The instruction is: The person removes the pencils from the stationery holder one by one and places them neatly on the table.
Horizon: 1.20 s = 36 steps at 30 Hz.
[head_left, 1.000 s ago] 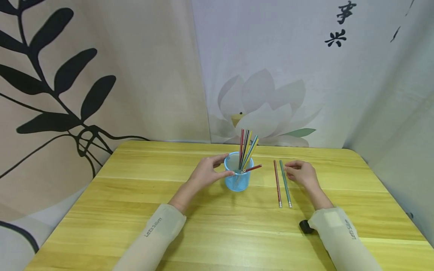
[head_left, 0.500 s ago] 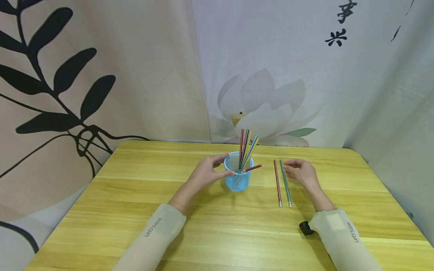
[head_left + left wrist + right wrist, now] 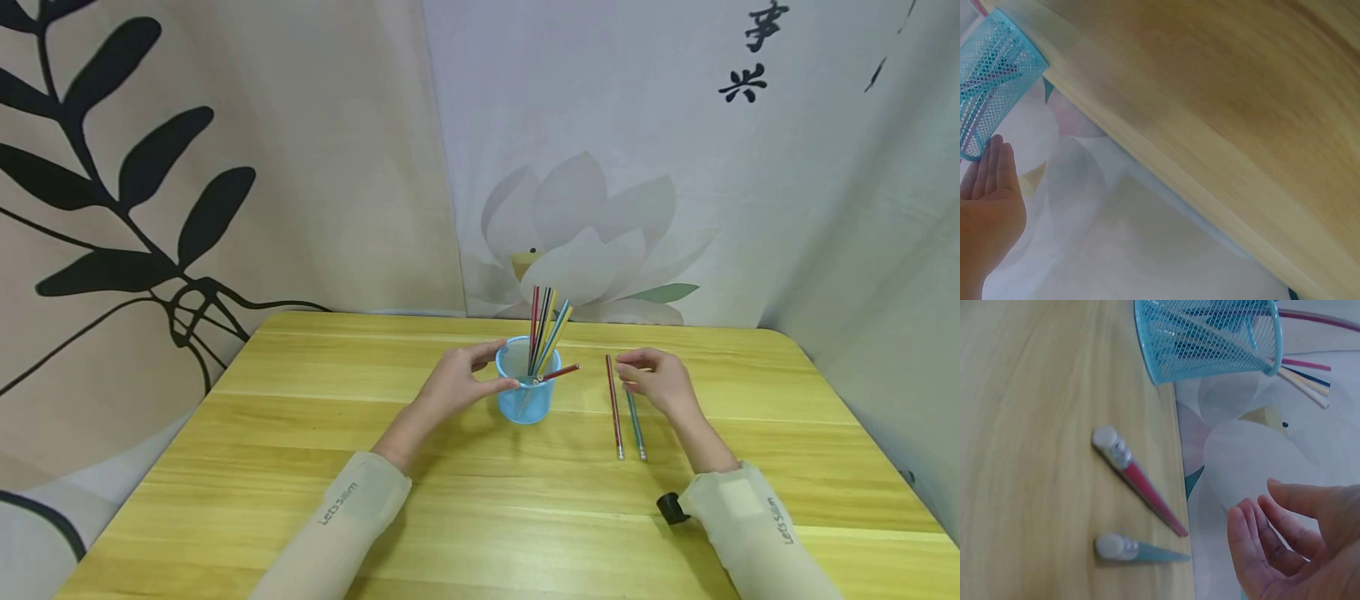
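A blue mesh pencil cup [image 3: 525, 405] stands on the table with several coloured pencils [image 3: 535, 321] upright in it. One red pencil [image 3: 562, 372] leans out over its right side. My left hand [image 3: 457, 379] holds the cup from the left, thumb on the near side and fingers behind. To the cup's right lie a red pencil [image 3: 614, 412] and a teal pencil [image 3: 636, 427], side by side, eraser ends toward me. My right hand [image 3: 662, 385] hovers over the teal pencil's far end and hides it. In the right wrist view its fingers [image 3: 1244, 540] are loosely bent, holding nothing.
The wooden table [image 3: 480, 517] reaches back to a printed curtain [image 3: 360, 167] with plant and flower pictures. A black object [image 3: 672, 508] sticks out at the right sleeve cuff [image 3: 727, 492].
My right hand has moved left, from beside the teal pencil to over its far end. The left hand and the cup have stayed in place.
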Motion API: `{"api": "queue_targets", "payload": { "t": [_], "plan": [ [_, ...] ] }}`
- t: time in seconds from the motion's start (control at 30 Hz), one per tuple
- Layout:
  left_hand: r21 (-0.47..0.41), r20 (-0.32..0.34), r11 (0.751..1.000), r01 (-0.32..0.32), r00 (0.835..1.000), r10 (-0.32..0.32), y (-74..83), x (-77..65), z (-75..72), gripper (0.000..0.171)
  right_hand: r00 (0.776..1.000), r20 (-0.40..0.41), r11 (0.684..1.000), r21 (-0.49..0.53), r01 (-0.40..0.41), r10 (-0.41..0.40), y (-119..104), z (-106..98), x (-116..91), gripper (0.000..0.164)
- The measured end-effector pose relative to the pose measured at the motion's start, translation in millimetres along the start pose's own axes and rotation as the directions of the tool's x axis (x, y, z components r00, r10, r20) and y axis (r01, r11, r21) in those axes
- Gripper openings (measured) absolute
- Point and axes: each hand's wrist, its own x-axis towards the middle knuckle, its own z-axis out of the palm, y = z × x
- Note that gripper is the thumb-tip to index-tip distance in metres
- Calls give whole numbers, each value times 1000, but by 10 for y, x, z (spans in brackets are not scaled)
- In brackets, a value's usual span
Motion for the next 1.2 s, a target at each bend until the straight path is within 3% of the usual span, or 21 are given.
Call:
{"api": "queue_targets", "payload": {
  "t": [0.43, 1.2],
  "plan": [
    [-3, -1, 1000, 0, 1000, 0, -8, 3, -1, 71, 997, 31, 998, 33, 63, -64, -159, 62, -79, 33],
    [5, -1, 1000, -11, 1000, 11, 6, -8, -6, 71, 991, 80, 990, 105, 98, -107, -383, 219, -219, 33]
  ]
}}
